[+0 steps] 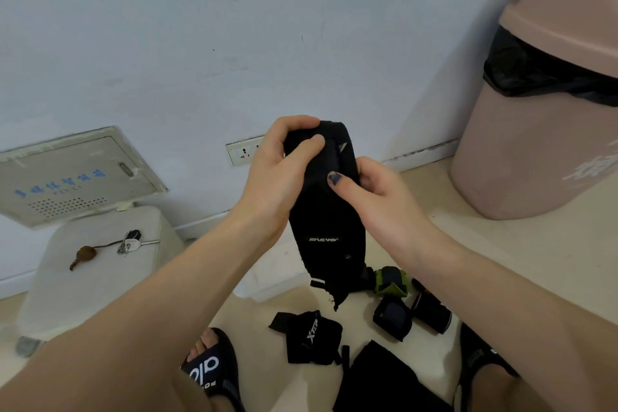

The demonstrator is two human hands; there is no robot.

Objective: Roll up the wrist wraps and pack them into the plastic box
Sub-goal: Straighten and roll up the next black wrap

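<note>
I hold a long black wrist wrap point(329, 224) upright in front of me. My left hand point(281, 170) grips its top end, fingers curled over the fold. My right hand point(374, 191) pinches the wrap lower on its right side, thumb on the front. Its loose tail hangs down toward the floor. The clear plastic box point(271, 274) lies on the floor behind the wrap, partly hidden. On the floor lie an unrolled black wrap point(311, 338), a green and black rolled wrap point(391, 279) and two dark rolled wraps point(393, 318) point(431, 311).
A white stool point(90, 281) at left carries a bunch of keys point(128, 242). A pink waste bin point(541, 104) with a black liner stands at right against the wall. My feet in black slippers point(214, 368) are at the bottom. A wall socket point(244, 152) sits behind my left hand.
</note>
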